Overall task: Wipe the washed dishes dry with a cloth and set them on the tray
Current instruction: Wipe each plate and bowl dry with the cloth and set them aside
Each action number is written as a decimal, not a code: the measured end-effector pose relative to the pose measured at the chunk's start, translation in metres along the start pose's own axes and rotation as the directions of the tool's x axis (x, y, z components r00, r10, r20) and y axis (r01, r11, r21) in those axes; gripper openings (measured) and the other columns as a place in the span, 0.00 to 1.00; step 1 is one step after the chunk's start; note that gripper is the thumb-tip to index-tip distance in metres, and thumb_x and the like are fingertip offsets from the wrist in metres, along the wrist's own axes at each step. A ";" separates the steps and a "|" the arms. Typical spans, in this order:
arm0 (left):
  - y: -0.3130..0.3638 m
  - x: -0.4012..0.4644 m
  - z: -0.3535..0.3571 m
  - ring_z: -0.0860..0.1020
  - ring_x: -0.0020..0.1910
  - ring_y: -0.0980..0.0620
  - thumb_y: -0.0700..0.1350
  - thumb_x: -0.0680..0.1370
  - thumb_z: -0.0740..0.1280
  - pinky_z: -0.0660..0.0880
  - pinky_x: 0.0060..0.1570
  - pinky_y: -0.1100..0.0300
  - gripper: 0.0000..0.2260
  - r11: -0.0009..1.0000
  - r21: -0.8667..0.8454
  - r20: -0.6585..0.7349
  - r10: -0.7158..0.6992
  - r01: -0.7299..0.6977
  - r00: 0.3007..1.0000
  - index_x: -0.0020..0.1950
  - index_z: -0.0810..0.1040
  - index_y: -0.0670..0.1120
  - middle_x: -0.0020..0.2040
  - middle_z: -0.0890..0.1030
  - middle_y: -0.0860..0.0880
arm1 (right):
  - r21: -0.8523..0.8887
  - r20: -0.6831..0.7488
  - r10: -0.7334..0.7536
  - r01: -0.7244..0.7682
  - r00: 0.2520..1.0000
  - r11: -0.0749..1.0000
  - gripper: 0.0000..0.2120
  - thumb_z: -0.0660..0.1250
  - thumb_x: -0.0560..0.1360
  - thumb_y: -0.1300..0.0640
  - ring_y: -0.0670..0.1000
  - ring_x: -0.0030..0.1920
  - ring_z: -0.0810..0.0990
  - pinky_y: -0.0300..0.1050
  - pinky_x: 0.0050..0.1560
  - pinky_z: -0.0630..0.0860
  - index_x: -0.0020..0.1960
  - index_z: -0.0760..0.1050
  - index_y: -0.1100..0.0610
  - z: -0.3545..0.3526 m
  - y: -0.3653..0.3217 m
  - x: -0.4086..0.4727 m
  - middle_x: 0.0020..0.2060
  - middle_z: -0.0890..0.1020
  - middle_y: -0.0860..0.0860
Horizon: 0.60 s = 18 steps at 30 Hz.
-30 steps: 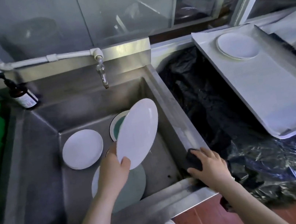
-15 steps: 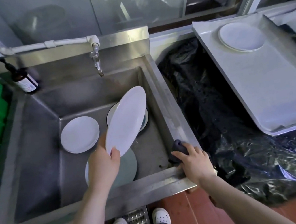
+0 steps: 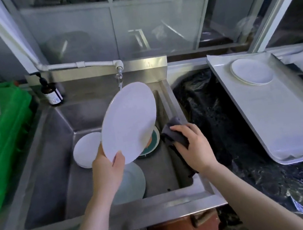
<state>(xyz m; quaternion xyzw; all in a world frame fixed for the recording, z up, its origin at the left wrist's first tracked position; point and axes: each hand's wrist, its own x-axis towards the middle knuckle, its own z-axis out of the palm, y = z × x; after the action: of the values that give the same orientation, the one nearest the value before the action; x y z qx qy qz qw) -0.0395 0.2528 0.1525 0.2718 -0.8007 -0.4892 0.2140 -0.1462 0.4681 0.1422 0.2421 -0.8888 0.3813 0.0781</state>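
My left hand [image 3: 106, 169] grips the lower edge of a large white oval plate [image 3: 128, 123], tilted up over the steel sink [image 3: 40, 155]. To its right, my right hand [image 3: 194, 146] holds a dark grey cloth [image 3: 173, 134] just off the plate's right edge, not touching it. Down in the sink lie a small white plate [image 3: 86, 150], a green-rimmed plate [image 3: 152, 144] and a pale plate [image 3: 131, 184], each partly hidden. On the metal tray [image 3: 278, 125] at the right rests a stack of white plates [image 3: 251, 71].
A tap [image 3: 120, 74] hangs behind the raised plate. A brown pump bottle [image 3: 51, 93] stands at the sink's back left corner. Green crates [image 3: 2, 137] sit to the left. Black plastic sheeting [image 3: 216, 117] covers the counter between sink and tray.
My left hand has lifted the oval plate higher above the sink. My right hand picked the cloth off the sink's front right corner and carried it up toward the plate.
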 end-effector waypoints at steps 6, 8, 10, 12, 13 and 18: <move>0.030 0.018 -0.037 0.80 0.44 0.59 0.34 0.76 0.65 0.76 0.42 0.65 0.09 0.973 -0.226 0.000 0.048 -0.046 0.999 0.49 0.77 0.48 0.43 0.82 0.53 | -0.032 -0.235 -0.270 0.270 0.934 0.962 0.21 0.71 0.71 0.60 0.53 0.65 0.69 0.42 0.60 0.68 0.63 0.75 0.49 -0.023 -0.088 0.068 0.66 0.69 0.53; 0.036 0.024 -0.049 0.79 0.42 0.66 0.35 0.76 0.65 0.74 0.39 0.72 0.07 0.966 -0.245 -0.006 0.078 -0.077 0.997 0.50 0.77 0.45 0.42 0.82 0.55 | -0.118 -0.270 -0.407 0.389 0.873 0.913 0.21 0.72 0.70 0.62 0.58 0.65 0.70 0.46 0.60 0.69 0.62 0.78 0.52 -0.026 -0.114 0.087 0.68 0.68 0.56; 0.040 0.029 -0.060 0.77 0.42 0.72 0.36 0.76 0.66 0.70 0.37 0.77 0.08 0.951 -0.290 -0.016 0.104 -0.104 0.994 0.53 0.77 0.45 0.44 0.81 0.58 | -0.248 -0.287 -0.521 0.463 0.804 0.851 0.20 0.72 0.68 0.66 0.63 0.59 0.73 0.52 0.58 0.72 0.59 0.81 0.54 -0.027 -0.132 0.102 0.68 0.71 0.60; 0.041 0.033 -0.071 0.78 0.45 0.69 0.41 0.76 0.67 0.74 0.43 0.73 0.10 0.918 -0.383 -0.014 0.105 -0.102 0.994 0.56 0.78 0.48 0.47 0.83 0.58 | -0.364 -0.276 -0.577 0.472 0.769 0.803 0.19 0.71 0.68 0.69 0.66 0.52 0.77 0.57 0.51 0.75 0.56 0.82 0.55 -0.026 -0.142 0.111 0.66 0.74 0.60; 0.041 0.035 -0.077 0.79 0.46 0.66 0.44 0.74 0.66 0.76 0.45 0.68 0.11 0.895 -0.436 -0.009 0.101 -0.095 0.995 0.56 0.79 0.51 0.48 0.84 0.58 | -0.397 -0.265 -0.586 0.467 0.766 0.790 0.19 0.70 0.68 0.70 0.66 0.50 0.77 0.58 0.48 0.75 0.55 0.83 0.56 -0.024 -0.145 0.112 0.65 0.75 0.60; 0.040 0.045 -0.088 0.82 0.52 0.54 0.42 0.72 0.64 0.80 0.47 0.53 0.15 0.798 -0.595 -0.004 0.122 -0.100 0.993 0.55 0.81 0.57 0.51 0.84 0.55 | -0.362 -0.155 -0.645 0.565 0.748 0.742 0.20 0.72 0.63 0.71 0.64 0.42 0.79 0.56 0.44 0.78 0.52 0.84 0.57 0.015 -0.164 0.086 0.61 0.79 0.58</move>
<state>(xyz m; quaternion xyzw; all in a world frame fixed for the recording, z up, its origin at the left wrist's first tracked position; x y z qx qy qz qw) -0.0294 0.1800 0.2300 0.1355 -0.6256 -0.7061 0.3027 -0.1406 0.3287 0.2649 0.4513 -0.7868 0.2283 0.3537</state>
